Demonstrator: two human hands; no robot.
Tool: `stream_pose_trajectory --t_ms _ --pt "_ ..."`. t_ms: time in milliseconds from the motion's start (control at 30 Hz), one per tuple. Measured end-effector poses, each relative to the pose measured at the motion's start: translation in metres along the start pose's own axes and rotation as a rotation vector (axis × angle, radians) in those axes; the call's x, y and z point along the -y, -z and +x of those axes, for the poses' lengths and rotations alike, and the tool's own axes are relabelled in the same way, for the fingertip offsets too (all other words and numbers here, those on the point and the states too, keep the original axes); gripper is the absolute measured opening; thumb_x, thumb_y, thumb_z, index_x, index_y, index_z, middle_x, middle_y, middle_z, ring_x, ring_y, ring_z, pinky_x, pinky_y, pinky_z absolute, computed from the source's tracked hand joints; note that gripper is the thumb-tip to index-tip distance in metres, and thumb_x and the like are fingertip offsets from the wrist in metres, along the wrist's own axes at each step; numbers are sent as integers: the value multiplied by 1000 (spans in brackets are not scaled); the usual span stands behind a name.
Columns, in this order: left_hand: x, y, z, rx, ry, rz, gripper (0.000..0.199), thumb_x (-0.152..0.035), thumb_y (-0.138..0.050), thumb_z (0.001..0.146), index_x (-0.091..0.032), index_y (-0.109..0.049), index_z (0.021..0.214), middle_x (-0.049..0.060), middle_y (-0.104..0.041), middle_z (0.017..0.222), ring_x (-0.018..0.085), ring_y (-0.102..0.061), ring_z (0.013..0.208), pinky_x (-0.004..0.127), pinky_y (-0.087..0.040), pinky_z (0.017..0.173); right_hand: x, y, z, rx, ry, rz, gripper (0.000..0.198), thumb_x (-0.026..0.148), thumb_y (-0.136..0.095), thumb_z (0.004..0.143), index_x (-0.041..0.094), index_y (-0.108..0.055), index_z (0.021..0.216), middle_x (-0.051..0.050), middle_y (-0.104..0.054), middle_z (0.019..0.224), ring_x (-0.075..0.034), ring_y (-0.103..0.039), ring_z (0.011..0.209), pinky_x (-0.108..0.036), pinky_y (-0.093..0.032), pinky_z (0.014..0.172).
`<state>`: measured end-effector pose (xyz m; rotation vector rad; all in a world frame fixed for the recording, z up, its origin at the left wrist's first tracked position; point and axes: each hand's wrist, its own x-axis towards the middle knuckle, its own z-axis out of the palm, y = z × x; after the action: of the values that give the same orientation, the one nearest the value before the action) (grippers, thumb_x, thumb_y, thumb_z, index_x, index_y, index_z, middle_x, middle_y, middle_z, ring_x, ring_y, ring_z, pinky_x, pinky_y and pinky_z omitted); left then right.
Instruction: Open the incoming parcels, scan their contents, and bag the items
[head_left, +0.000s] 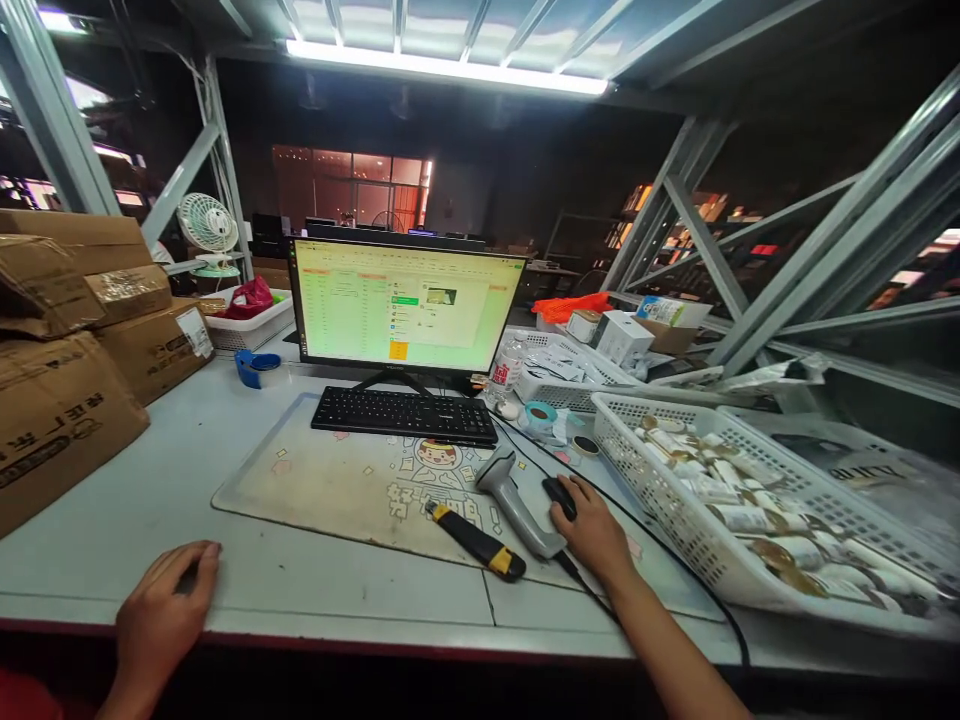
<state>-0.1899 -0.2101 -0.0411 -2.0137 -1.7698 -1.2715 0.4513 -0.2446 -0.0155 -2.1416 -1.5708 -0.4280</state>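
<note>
On the right of the desk mat [322,470], my right hand [595,530] is wrapped over a black computer mouse [559,497]. Just left of it lies a grey barcode scanner [517,505], its cable running toward the desk's front edge. A black and yellow utility knife [476,540] rests on the mat's front edge, beside the scanner. My left hand [169,600] lies curled at the front left of the desk; a dark patch shows between thumb and fingers, and I cannot make out what it is. Beyond the mat's pattern are a black keyboard [403,414] and a lit monitor [405,305].
Cardboard boxes [67,420] are stacked at the left. A white basket [637,460] of small bottles stands at the right, with another basket [570,400] behind it. A clear bottle [507,366], a tape roll [540,414] and a blue tape dispenser [255,367] stand around the monitor.
</note>
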Motion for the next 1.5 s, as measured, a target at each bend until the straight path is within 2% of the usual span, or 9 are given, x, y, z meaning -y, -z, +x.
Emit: stream_pose_trajectory --t_ms 167,367,600,733,967,1167,1300,1500 --pt "-2 1 1 1 -3 11 38 -47 -46 99 -20 -72 93 6 -76 94 25 -70 89 34 -49 80 4 5 -1 6 -12 10 49 38 -44 94 16 -59 135 -16 -56 144 -33 -59 126 -48 -54 100" --pt "-1 2 1 8 -1 33 38 -47 -46 99 -20 -72 92 5 -76 94 25 -70 90 34 -49 79 7 9 -1 3 -13 54 45 41 -43 92 17 -56 129 -15 -60 135 -32 -60 121 -46 -54 97" --pt "2 0 0 -10 -16 38 37 -45 -46 100 -20 -72 93 6 -76 94 25 -70 90 34 -49 81 9 12 0 -62 39 94 49 39 -45 94 17 -54 137 -16 -60 137 -32 -60 122 -48 -53 102" --pt "1 0 1 -12 -24 26 36 -44 -47 100 -20 -71 92 6 -76 93 24 -70 88 34 -50 82 7 11 0 -31 55 82 51 40 -43 96 17 -53 141 -15 -58 140 -32 -60 124 -48 -52 104" --pt "-4 1 1 -4 10 27 37 -46 -46 99 -21 -71 90 5 -75 92 24 -70 87 34 -49 79 2 2 0 -14 31 55 50 41 -45 97 19 -57 141 -14 -57 143 -32 -61 123 -48 -57 98" --pt "-6 4 2 -4 15 27 38 -50 -45 98 -22 -70 90 6 -76 94 25 -70 88 34 -50 77 1 1 0 3 14 57 50 41 -43 99 17 -55 142 -16 -56 145 -33 -59 127 -50 -53 105" --pt "-4 3 0 10 48 36 38 -52 -45 97 -25 -70 91 5 -76 93 25 -69 85 34 -49 69 3 2 0 7 -8 50 48 40 -44 100 21 -56 142 -14 -56 145 -32 -60 125 -49 -56 100" --pt "5 -5 -4 13 43 46 36 -54 -44 96 -27 -69 93 4 -76 95 25 -70 87 35 -52 70 4 3 -1 8 -7 70 47 40 -42 101 20 -57 141 -15 -54 145 -32 -58 128 -50 -54 104"
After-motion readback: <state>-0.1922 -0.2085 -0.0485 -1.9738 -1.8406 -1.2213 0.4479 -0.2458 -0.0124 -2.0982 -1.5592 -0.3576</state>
